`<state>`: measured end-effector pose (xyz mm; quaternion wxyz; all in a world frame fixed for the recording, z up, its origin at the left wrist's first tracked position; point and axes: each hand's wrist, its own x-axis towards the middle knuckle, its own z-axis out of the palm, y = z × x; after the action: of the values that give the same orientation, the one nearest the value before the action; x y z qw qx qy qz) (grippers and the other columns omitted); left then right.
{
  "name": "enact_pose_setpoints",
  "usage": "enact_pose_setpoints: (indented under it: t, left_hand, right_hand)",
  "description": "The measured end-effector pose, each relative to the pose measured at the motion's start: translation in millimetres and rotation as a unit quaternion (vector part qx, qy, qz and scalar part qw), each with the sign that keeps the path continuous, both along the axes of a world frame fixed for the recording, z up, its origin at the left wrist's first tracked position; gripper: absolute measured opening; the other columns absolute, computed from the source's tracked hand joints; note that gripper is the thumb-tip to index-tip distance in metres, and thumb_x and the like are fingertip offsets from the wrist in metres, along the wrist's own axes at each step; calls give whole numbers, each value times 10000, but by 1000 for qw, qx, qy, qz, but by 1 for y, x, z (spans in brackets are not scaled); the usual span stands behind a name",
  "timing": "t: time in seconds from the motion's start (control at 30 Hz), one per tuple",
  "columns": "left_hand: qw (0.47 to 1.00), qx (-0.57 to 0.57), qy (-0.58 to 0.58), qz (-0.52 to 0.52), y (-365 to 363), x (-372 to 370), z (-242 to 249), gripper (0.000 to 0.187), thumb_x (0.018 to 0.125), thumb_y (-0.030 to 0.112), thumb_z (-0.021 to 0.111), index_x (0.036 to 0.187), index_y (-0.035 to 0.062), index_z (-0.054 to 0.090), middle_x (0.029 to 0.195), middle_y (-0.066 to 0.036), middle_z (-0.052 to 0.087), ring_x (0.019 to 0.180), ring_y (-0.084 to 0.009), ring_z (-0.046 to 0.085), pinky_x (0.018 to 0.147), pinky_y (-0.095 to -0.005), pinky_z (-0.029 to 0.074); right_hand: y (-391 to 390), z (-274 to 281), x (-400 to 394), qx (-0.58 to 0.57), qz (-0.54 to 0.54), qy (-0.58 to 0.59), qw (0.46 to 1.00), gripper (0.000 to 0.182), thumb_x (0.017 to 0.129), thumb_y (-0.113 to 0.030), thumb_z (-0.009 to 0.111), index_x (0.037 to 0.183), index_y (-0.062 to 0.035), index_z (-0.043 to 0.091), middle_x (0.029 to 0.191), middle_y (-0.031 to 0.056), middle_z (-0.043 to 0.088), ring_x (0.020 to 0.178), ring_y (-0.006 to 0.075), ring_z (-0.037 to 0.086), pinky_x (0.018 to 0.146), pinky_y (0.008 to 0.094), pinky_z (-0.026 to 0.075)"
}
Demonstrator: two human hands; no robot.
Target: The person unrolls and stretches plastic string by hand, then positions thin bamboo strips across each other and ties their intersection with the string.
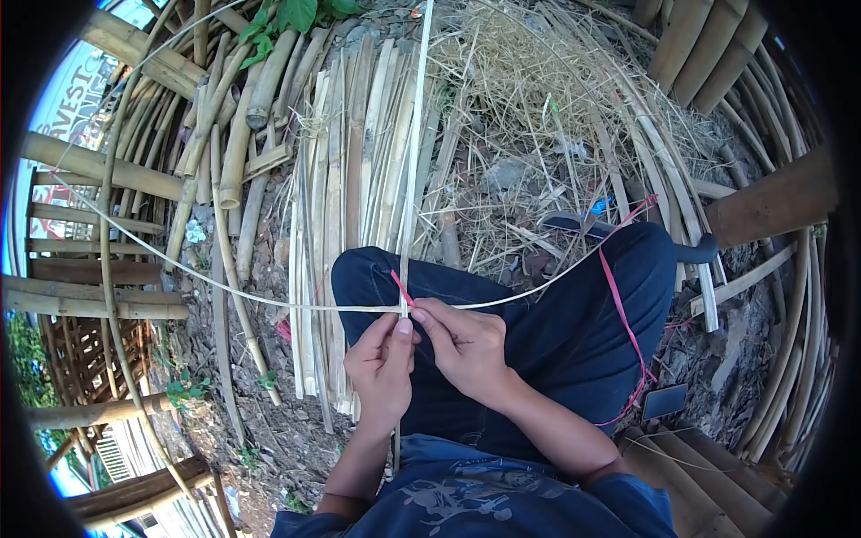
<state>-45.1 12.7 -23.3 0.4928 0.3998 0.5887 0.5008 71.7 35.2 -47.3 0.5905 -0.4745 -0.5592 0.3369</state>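
As I watch from afar through the head camera, I see two thin split-bamboo pieces crossing in front of the seated person's lap. The long strip (415, 134) is pale, flat and straight, running away from the body, while the curved strip (233, 291) is slender and bends in a wide bow to either side. I make out the left hand (380, 366) pinching the long strip between thumb and fingers, just below the crossing. The right hand (466, 348) has thumb and forefinger pressed together on the red ribbon (400, 286), whose short, flat end slants up beside the joint; how it passes around the strips I cannot tell.

Over the dark, creased trousers (574, 332) I can follow a loose pink cord (616, 291), limp and crinkled, trailing down from the knee. Near its lower end lies a smooth, dark rectangular object (665, 402). Beyond the knees I see bamboo slats (359, 161), long, flat and straight-edged, lying side by side, and to their right a tangle of dry, wispy straw (511, 81) on rough, crumbly ground. Thick round bamboo poles (117, 166) stack up at the left.
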Motion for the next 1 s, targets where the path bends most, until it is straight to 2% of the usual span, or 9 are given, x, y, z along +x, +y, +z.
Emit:
enact_pose_setpoints:
  t: [0.13,0.23,0.33,0.4,0.53,0.63,0.7,0.73,1.0]
  left_hand:
    - [1000,-3,-21,7,2,1,5,212,957,108,581,1086,-53,627,726,-8,590,536,-4,415,446,-171,300]
    - [999,30,-30,-23,-1,-6,-6,200,964,103,563,1069,-54,629,731,-1,569,540,-3,406,444,-171,278]
    - [999,28,-37,-27,-2,-7,-7,195,968,100,551,1050,-58,631,742,4,552,542,-3,396,444,-172,269]
    - [999,22,-35,-26,-2,-4,-2,190,968,98,548,1038,-57,632,750,3,550,541,-4,391,445,-174,267]
    - [998,22,-50,-33,-1,-5,-2,180,970,99,539,993,-50,638,740,0,540,539,-8,386,445,-184,264]
    - [997,38,-65,-28,-2,-5,-4,207,974,111,534,910,-49,648,708,2,530,527,-12,385,441,-194,262]
    - [1000,19,-2,-6,-1,1,-1,232,977,120,533,865,-49,646,672,8,518,518,-15,384,440,-199,264]
    - [998,1,61,17,0,3,0,265,980,130,532,819,-49,644,637,13,506,509,-17,384,439,-203,265]
    - [996,45,76,12,1,4,-2,331,993,157,516,736,-30,611,547,9,471,469,-33,374,421,-205,258]
  right_hand:
    - [-2,8,2,-20,-26,48,998,107,854,-12,655,943,35,691,690,150,672,544,181,663,483,273,492]
    - [-5,12,3,-10,82,78,994,136,877,-12,650,994,40,695,768,108,713,636,86,653,566,214,512]
    - [-7,15,-2,-122,92,198,968,119,902,-19,619,964,68,672,711,107,690,581,113,653,523,244,531]
    - [-6,17,0,-218,136,314,914,132,924,-27,599,972,80,659,711,88,674,612,103,647,528,247,539]
    - [-4,21,3,-223,133,283,923,133,931,-24,585,973,85,649,714,91,663,619,112,647,522,249,538]
    - [-6,17,2,-257,144,325,899,129,907,-37,638,977,62,683,809,54,686,689,43,595,603,192,496]
    - [-7,12,-2,-213,88,210,950,132,900,-52,638,936,68,682,648,52,656,592,39,601,489,210,480]
    - [-7,9,-3,-214,88,210,950,132,900,-52,638,936,68,682,648,52,656,592,39,601,489,210,480]
    - [-14,16,-6,-207,58,201,956,116,902,-45,637,931,61,675,627,41,646,600,27,592,515,212,500]
